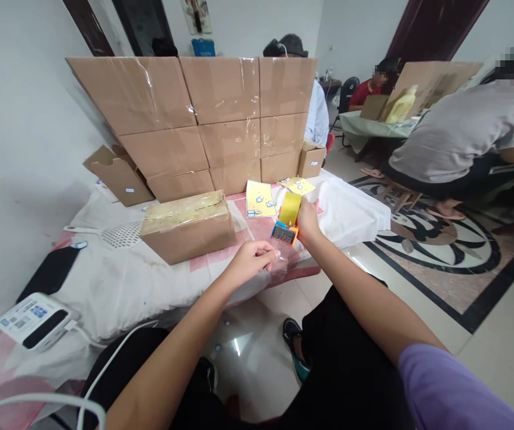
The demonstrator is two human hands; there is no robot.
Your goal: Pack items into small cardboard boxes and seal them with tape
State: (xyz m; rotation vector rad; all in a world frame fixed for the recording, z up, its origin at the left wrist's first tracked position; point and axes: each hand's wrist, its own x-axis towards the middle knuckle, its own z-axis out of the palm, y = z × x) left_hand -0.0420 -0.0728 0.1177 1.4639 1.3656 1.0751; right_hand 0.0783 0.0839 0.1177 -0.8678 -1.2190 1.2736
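My right hand is wrapped round a tape dispenser with orange and blue parts and a yellowish roll of tape on it. A strip of clear tape hangs below the dispenser. My left hand is closed in a pinch at that strip, just left of the dispenser and over the table's front edge. To the left of both hands lies a closed cardboard box, with tape along its top. Behind the dispenser are a yellow printed sheet and a second yellow sheet.
Stacked cardboard boxes form a wall at the back. An open box and a perforated white paddle are at left. A white device with a cable lies front left. Other people sit behind and at right.
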